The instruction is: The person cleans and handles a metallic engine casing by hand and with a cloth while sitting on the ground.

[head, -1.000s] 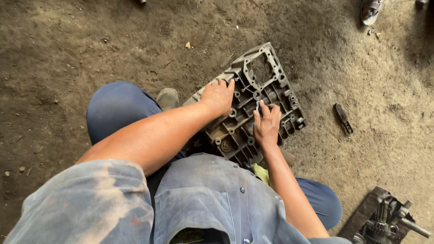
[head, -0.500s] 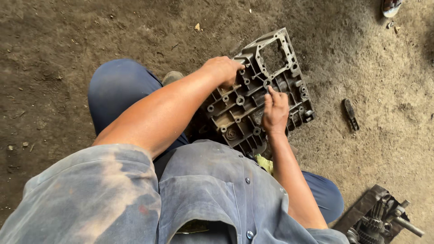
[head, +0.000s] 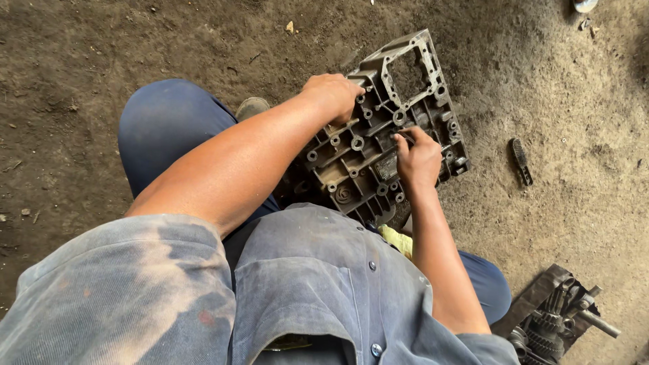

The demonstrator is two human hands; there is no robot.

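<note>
Metal housing (head: 378, 135), a ribbed grey casting, lies tilted on the dirt floor (head: 135, 54) before our knees, our left hand (head: 332, 94) curled over its upper-left edge, our right hand (head: 418, 157) pressing bent fingers into its ribs.

Grey stained short-sleeved shirt — buttons; blue trousers.

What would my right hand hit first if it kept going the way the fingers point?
The right hand points up-left across the metal casting, so it would likely meet a raised rib there first; depth is unclear.
</note>
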